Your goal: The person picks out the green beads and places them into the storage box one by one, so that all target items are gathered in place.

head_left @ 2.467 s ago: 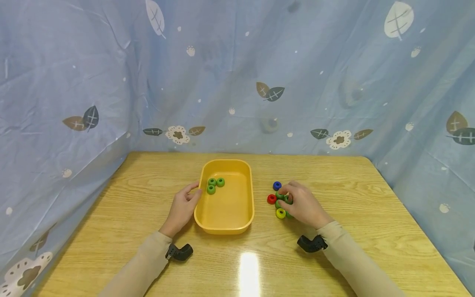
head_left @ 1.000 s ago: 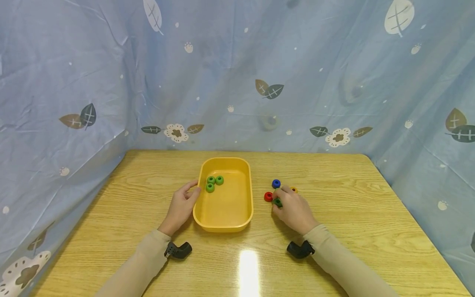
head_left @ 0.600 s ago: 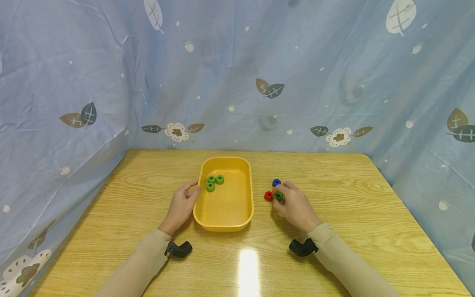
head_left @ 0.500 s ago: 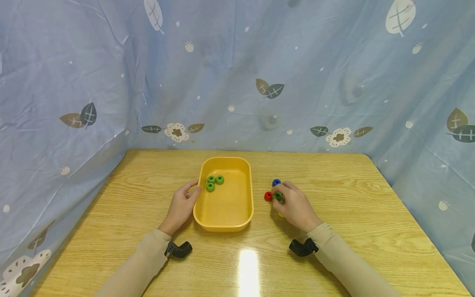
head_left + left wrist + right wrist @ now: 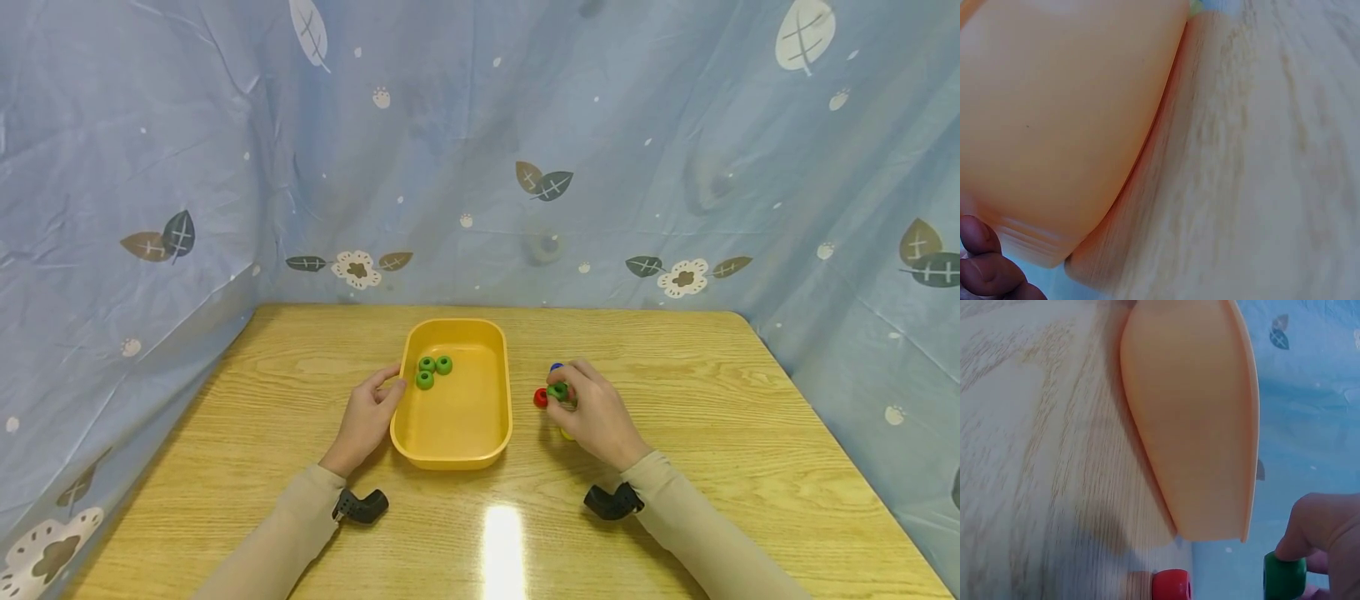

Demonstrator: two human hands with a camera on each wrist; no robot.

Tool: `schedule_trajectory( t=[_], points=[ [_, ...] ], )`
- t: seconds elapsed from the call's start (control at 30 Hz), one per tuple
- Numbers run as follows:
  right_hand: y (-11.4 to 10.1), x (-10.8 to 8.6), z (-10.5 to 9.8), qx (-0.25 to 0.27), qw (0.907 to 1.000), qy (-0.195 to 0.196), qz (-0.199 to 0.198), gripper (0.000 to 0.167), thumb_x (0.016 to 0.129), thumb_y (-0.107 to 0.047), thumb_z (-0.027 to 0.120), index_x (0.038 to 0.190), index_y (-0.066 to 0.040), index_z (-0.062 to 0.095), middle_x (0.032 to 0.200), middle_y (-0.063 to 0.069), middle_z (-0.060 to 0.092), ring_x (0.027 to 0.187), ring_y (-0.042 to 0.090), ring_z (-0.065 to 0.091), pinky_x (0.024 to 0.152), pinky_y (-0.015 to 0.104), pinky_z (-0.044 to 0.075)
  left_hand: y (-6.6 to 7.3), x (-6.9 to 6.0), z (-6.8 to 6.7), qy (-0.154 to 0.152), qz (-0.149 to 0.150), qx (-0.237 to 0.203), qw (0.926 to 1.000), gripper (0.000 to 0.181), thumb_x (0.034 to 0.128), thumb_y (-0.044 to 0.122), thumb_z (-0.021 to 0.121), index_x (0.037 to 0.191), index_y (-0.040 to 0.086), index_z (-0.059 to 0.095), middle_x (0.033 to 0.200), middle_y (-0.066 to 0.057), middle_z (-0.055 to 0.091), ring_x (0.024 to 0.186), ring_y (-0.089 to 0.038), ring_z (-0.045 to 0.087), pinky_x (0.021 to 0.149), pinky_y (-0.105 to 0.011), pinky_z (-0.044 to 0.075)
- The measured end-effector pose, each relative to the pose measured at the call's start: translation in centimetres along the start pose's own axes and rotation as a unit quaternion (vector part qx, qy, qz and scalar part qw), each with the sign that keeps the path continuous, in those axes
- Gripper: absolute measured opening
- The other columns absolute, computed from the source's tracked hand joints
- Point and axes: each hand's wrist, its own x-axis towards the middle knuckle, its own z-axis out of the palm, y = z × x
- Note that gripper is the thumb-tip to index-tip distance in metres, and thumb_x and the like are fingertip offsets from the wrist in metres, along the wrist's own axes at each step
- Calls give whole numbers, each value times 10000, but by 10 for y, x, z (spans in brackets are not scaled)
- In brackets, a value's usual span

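My right hand (image 5: 597, 414) pinches a green bead (image 5: 557, 391) between thumb and fingers. In the right wrist view this green bead (image 5: 1284, 576) is held above the table, apart from the red bead (image 5: 1171, 584). Under and beside the hand lie the red bead (image 5: 541, 398), a blue bead (image 5: 557, 367) and a yellow bead (image 5: 567, 434), partly covered; the palm hides more of the pile. My left hand (image 5: 366, 417) holds the left rim of the yellow tray (image 5: 452, 461), fingers at its outer wall. Three green beads (image 5: 426, 365) sit together inside, at the far left.
The wooden table (image 5: 675, 367) runs back to a blue patterned curtain (image 5: 465, 167). Both wrists carry black camera mounts (image 5: 362, 506). The tray's wall (image 5: 1197, 425) stands to the left of the loose beads.
My right hand has reached into the bead pile, taken hold of a green bead and raised it slightly, a little to the left. The left hand and tray have hardly moved.
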Motion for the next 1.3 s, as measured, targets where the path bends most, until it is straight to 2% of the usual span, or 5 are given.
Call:
schedule_trajectory(
  t=[0.27,0.53,0.83,1.1,1.3],
  points=[
    [-3,2,1,282,9989,40,-383,212,851,-18,731,1045,-96,694,1013,0,598,748,179,545,625,236,443,0,0,0,2,-27,-36,10000,511,1105,331,539,1518,31,504,1136,-279,749,948,-345,771,717,-247,598],
    [-12,12,1,601,9969,54,-504,230,876,-12,718,1055,-151,684,992,-16,592,746,177,529,651,241,447,-1,3,-1,51,35,-11,10000,490,1106,310,539,1503,23,521,1097,-278,757,904,-327,777,699,-238,593],
    [-33,35,2,778,9952,-201,-554,183,903,-45,732,1064,-128,699,1000,-14,589,769,146,524,604,231,410,-2,2,0,65,-8,-68,10000,489,1106,310,541,1506,30,520,1102,-281,755,912,-337,776,704,-248,599],
    [-46,60,13,849,9898,-255,-1117,177,898,-54,754,1054,-100,685,1007,26,615,758,182,544,654,241,456,-2,2,0,60,18,-49,10000,493,1108,313,536,1512,31,514,1110,-274,756,927,-325,774,720,-246,597],
    [-55,74,21,923,9890,-525,-1034,163,923,-76,740,1072,-107,682,1015,25,622,771,193,551,685,262,465,-2,1,0,15,35,-85,10000,501,1108,323,535,1512,26,513,1077,-269,763,898,-309,773,716,-251,594]
  ],
)
